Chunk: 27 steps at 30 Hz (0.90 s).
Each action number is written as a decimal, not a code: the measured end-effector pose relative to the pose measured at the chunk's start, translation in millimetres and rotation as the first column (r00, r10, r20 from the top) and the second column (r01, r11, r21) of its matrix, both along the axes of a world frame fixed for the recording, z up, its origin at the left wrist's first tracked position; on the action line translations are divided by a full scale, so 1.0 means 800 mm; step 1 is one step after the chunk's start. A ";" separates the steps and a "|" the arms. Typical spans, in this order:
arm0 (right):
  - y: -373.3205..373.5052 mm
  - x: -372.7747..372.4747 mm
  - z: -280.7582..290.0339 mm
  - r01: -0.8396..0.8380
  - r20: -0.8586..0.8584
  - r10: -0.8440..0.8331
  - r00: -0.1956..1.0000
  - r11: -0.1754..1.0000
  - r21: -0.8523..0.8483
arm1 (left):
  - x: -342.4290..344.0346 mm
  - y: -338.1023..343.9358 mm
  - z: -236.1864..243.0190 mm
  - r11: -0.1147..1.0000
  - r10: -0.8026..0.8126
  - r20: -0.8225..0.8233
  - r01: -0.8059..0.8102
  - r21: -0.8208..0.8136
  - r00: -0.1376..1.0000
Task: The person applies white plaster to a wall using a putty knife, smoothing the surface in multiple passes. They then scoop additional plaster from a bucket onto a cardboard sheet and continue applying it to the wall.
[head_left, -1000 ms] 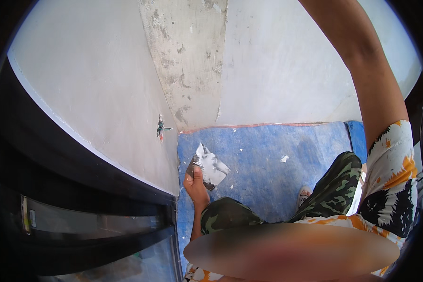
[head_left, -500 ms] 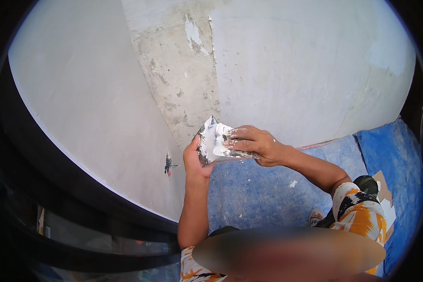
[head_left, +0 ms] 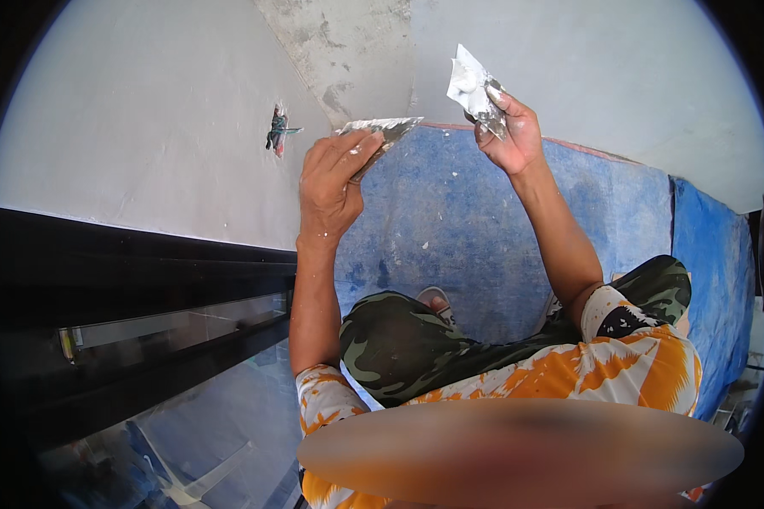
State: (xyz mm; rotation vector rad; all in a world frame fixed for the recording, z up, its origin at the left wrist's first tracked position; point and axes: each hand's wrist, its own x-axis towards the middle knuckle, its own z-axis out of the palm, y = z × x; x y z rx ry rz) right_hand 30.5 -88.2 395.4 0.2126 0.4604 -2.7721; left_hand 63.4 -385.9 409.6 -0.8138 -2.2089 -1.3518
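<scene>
My left hand (head_left: 329, 188) is wrapped around a flat metal putty knife (head_left: 392, 132), held close to the wall corner, with white paste along its upper edge. The handle is hidden by the fingers. Farther right, my right hand (head_left: 518, 142) grips a second putty knife (head_left: 494, 120), tilted up and to the left. A thick lump of white putty (head_left: 467, 83) covers its blade, near the right wall. The two tools are apart. White specks dot the fingers of both hands.
A smooth grey wall (head_left: 170, 110) rises at left, with wires poking from a hole (head_left: 278, 131). A rough bare strip (head_left: 339, 55) runs down the corner beside the pale right wall (head_left: 586, 59). Blue sheeting (head_left: 450, 229) covers the floor. A black frame (head_left: 144, 263) lies at lower left.
The hands have separated: the left moved up and slightly left, the right up and right, each with a putty knife. My view has tilted, and my bent camouflage-trousered knees now show.
</scene>
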 end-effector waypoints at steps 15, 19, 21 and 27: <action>-0.074 -0.111 -0.348 0.391 0.549 -0.500 0.670 0.866 0.311 | 0.172 -0.079 -0.029 0.599 0.188 0.686 -0.636 0.486 0.702; -0.109 -0.119 -0.224 0.325 0.507 -0.540 0.672 0.830 0.453 | 0.181 -0.104 -0.013 0.583 0.123 0.664 -0.595 0.553 0.738; -0.125 -0.132 -0.139 0.322 0.414 -0.554 0.723 0.799 0.507 | 0.189 -0.116 -0.011 0.595 0.071 0.611 -0.525 0.608 0.789; -0.184 -0.199 0.179 0.370 0.175 -0.572 0.801 0.703 0.607 | 0.205 -0.146 0.022 0.605 0.027 0.647 -0.528 0.597 0.762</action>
